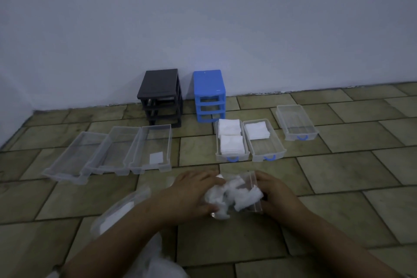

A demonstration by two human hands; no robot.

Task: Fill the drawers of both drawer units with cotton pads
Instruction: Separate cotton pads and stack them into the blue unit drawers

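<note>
Gripping a clear bag (252,189) of crumpled white pads (234,196), left hand (191,194) and right hand (274,189) fingers curled tight around it.

Tiled floor and a bare wall

Olive-green stone-look tiles cover the floor (338,187), laid in staggered rows with dark joints. At the far side a plain pale wall (203,18) rises from it, with a rough, uneven seam along its base.

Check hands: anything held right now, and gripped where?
Both hold one clear plastic bag of cotton pads. The left hand grips its left end, over the bunched pads; the right hand grips its right edge.
</note>
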